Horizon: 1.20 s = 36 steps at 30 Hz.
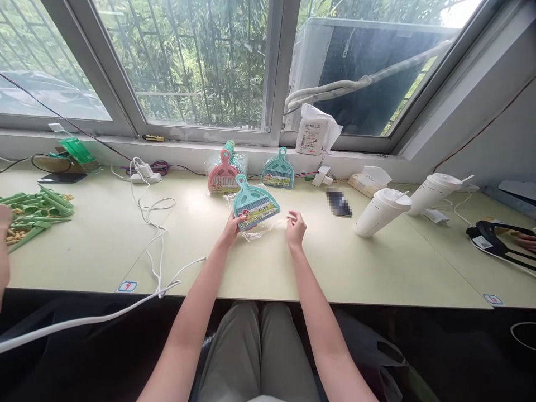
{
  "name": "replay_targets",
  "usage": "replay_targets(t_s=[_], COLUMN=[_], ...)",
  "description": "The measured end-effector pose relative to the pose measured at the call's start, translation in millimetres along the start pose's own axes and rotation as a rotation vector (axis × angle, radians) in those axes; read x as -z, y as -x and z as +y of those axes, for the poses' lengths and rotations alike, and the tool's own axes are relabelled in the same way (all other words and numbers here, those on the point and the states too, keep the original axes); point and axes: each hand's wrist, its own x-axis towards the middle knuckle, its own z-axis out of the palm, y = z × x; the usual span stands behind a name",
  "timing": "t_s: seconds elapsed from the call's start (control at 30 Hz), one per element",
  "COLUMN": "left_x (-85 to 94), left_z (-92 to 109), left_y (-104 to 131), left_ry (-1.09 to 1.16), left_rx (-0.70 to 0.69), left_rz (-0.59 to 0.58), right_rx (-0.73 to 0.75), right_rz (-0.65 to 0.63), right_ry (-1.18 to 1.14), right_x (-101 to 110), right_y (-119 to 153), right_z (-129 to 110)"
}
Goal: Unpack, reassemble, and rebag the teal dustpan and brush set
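My left hand [233, 228] grips the lower left edge of a teal dustpan set [256, 205], which is tilted above the table with clear plastic wrap around its lower side. To its right, my right hand [295, 228] is closed, with its fingertips pinched at the end of the stretched clear wrap [274, 225]. Behind stand a pink dustpan set [225, 174], at the front of a row of several sets, and a second teal dustpan set [278, 169] by the window sill.
White cables [159, 240] cross the table [335, 268] on the left. Two white cups [382, 212] stand right, near a phone [339, 202] and a tissue pack [369, 180]. Green pods [46, 204] lie far left beside another person's arm [4, 251]. A black frame [498, 237] lies far right.
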Motion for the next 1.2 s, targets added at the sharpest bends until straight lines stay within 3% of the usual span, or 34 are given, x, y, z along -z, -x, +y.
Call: replay_targets(t_s=[0.1, 0.23, 0.37, 0.47, 0.7, 0.93, 1.0, 1.2], left_x=[6.0, 6.7, 3.8, 2.1, 7.7, 10.2, 8.1, 2.9], left_z=[1, 0, -2, -3, -1, 1, 2, 1], left_y=[-3, -5, -2, 2, 4, 5, 6, 5], left_ry=[0.048, 0.048, -0.072, -0.131, -0.186, -0.176, -0.178, -0.204], left_rx=[0.003, 0.041, 0.118, 0.167, 0.186, 0.138, 0.143, 0.169], left_rz=[0.062, 0.064, -0.113, -0.191, -0.236, -0.177, -0.177, -0.207], right_rx=[0.32, 0.489, 0.404, 0.328, 0.187, 0.208, 0.193, 0.083], right_rz=[-0.021, -0.101, -0.006, -0.039, -0.174, -0.41, -0.398, -0.198], right_ry=[0.268, 0.28, 0.209, 0.229, 0.375, 0.064, 0.009, -0.086], right_x=[4, 3, 3, 3, -5, 0, 1, 0], right_y=[0, -2, -8, -11, -4, 0, -2, -11], right_z=[1, 1, 9, 16, 20, 11, 10, 15])
